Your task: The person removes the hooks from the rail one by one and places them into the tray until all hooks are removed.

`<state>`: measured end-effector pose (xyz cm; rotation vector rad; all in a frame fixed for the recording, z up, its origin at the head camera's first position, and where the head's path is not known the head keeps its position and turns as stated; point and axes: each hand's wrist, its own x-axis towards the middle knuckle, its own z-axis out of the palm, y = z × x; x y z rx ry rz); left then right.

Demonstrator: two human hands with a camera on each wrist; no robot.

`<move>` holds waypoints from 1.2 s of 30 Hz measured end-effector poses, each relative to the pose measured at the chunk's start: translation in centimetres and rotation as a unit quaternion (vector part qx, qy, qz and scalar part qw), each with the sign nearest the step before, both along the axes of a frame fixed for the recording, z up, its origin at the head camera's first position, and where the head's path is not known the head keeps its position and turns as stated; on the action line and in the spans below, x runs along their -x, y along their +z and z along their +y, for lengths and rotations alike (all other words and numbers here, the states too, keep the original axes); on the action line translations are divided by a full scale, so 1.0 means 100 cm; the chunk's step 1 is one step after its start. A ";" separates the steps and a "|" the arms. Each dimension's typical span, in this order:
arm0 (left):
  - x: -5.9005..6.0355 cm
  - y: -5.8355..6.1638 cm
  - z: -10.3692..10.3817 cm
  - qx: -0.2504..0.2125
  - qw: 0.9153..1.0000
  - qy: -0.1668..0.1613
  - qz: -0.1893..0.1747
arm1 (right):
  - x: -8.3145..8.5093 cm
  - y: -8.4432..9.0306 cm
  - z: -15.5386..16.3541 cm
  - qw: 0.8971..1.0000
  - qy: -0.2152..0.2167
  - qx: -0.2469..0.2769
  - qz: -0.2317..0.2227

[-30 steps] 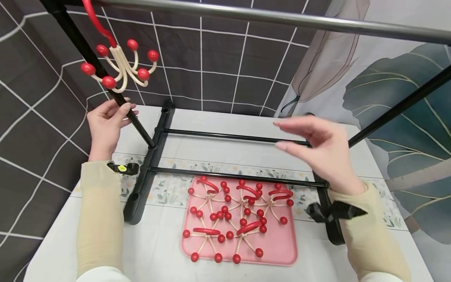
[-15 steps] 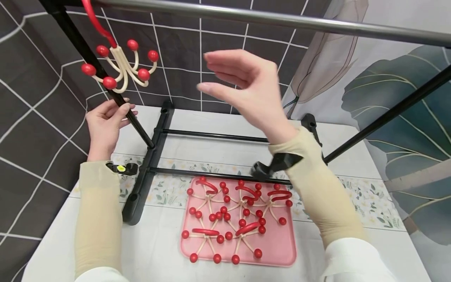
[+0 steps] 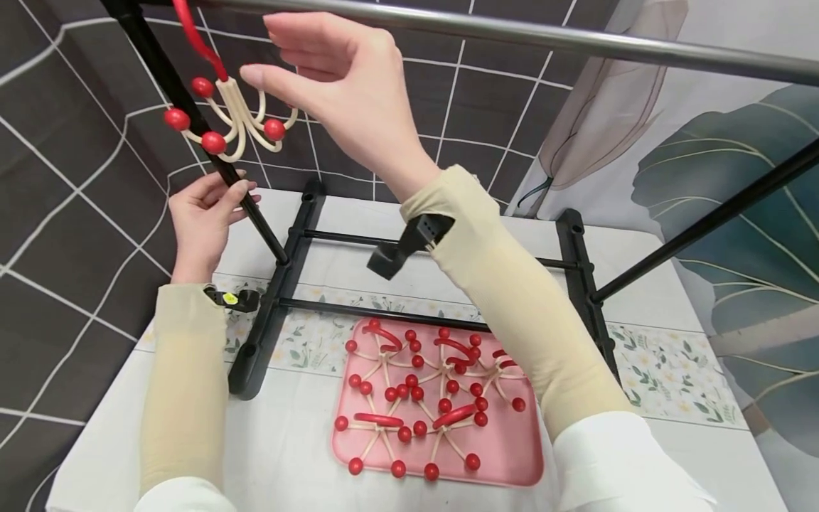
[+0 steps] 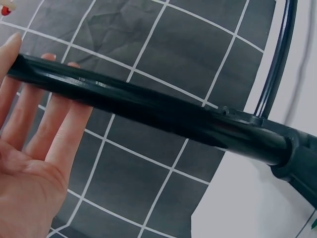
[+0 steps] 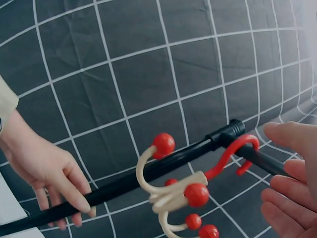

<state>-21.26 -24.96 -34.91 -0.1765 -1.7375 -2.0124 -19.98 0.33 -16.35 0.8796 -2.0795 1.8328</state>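
Note:
My left hand [image 3: 203, 231] grips the rack's black left post [image 4: 133, 101], thumb on one side and fingers behind it. A cream hanging hook [image 3: 233, 117] with several curved arms ending in red balls hangs beside that post. Its red hook [image 5: 237, 148] loops over the top bar near the corner joint, as the right wrist view shows. My right hand [image 3: 358, 92] is raised just right of the hanging hook, its thumb apart from the fingers and nothing between them. In the head view the hand overlaps the hook's far right arms and hides some balls.
Below, a pink tray [image 3: 512, 455] carries several more red-and-cream hanging hooks [image 3: 380, 427]. The silver top rail [image 3: 512, 35] spans above. Black lower crossbars [image 3: 377, 311] join the rack's feet [image 3: 579, 270]. Dark grid-patterned cloth [image 3: 57, 235] lies behind and left.
My right hand has swept left and up from the right side of the rack to beside the hanging hook. The left hand keeps its grip on the post.

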 end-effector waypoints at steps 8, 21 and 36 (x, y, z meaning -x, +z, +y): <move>0.000 0.000 0.000 -0.004 1.000 0.005 0.001 | 0.006 0.006 -0.028 0.999 -0.025 -0.015 -0.027; 0.000 0.001 -0.001 0.002 1.000 0.002 -0.007 | 0.013 0.009 -0.064 0.994 -0.026 -0.093 -0.053; 0.001 0.002 0.001 0.017 1.000 0.003 -0.006 | 0.011 0.011 -0.045 0.990 -0.136 -0.024 0.041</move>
